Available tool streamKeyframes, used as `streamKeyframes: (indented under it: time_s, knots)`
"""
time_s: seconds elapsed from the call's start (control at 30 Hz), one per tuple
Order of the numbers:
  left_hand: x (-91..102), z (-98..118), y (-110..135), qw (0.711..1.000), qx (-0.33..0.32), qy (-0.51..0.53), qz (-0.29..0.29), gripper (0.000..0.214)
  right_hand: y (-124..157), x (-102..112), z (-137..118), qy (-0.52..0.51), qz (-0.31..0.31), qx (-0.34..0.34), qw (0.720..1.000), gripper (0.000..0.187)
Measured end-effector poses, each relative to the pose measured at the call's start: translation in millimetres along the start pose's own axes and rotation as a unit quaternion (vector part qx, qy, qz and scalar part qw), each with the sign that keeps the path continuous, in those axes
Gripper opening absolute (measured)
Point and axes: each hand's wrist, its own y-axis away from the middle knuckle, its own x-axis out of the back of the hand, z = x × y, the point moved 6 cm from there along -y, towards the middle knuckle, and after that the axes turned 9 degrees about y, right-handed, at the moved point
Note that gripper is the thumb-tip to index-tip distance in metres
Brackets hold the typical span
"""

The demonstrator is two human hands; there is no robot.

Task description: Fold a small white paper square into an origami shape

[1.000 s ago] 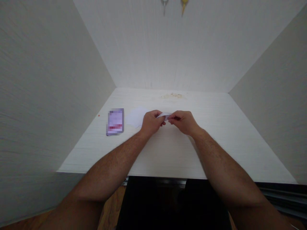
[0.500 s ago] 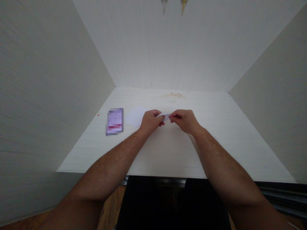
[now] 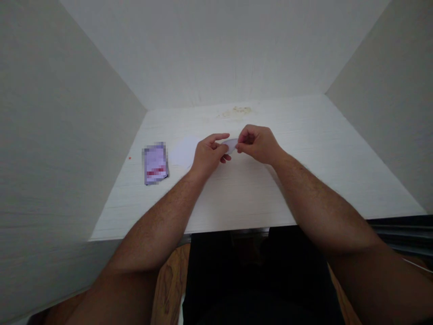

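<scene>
Both my hands meet over the middle of a white table (image 3: pixel 304 180). My left hand (image 3: pixel 208 153) and my right hand (image 3: pixel 257 143) pinch a small white folded paper (image 3: pixel 230 144) between them, a little above the tabletop. The left forefinger is stretched over the paper while its other fingers curl under. The right hand's fingers are closed on the paper's right end. Most of the paper is hidden by the fingers.
A flat white sheet (image 3: pixel 183 151) lies just left of my left hand. Further left lies a small purple card or packet (image 3: pixel 155 164). A faint yellowish smear (image 3: pixel 237 111) marks the table near the back wall. White walls close in on three sides.
The view has tipped down, so hands and table sit higher in the picture. My left forefinger has straightened out over the paper. Both hands still hold the paper.
</scene>
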Motion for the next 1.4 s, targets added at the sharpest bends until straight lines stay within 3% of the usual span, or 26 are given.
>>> streamKeyframes:
  time_s: [0.27,0.5,0.73,0.93,1.17,1.3,1.4]
  knots:
    - [-3.2,-1.3,1.0,1.000,0.003,-0.014,-0.017,0.021,-0.5,-8.2,-2.3,-0.088,-0.068,0.018,0.994,0.047]
    - [-4.8,-5.3,-0.2,1.000,0.000,-0.014,-0.026,0.023,2.6,-15.1,-9.3,-0.063,-0.096,0.039,0.993,0.033]
    - [-9.9,-4.7,3.1,0.998,0.008,0.020,-0.055,0.034,0.0,-9.9,-4.6,-0.071,-0.052,0.010,0.996,0.021]
    - [-12.0,-0.3,3.0,0.993,-0.080,0.025,-0.086,0.057,-4.0,-6.1,4.2,-0.139,-0.025,-0.028,0.990,0.023]
    - [-10.5,-6.5,1.0,0.988,-0.138,0.002,-0.066,0.050,-3.3,-7.3,5.7,-0.095,0.040,-0.067,0.992,0.013]
    - [-15.8,-3.9,6.5,0.987,-0.149,0.006,-0.063,0.051,-0.6,-7.7,4.4,-0.040,0.105,-0.080,0.990,0.008]
    - [-17.9,-0.3,9.6,0.989,-0.131,0.040,-0.063,0.045,0.2,-9.5,3.2,-0.030,0.118,-0.076,0.990,0.008]
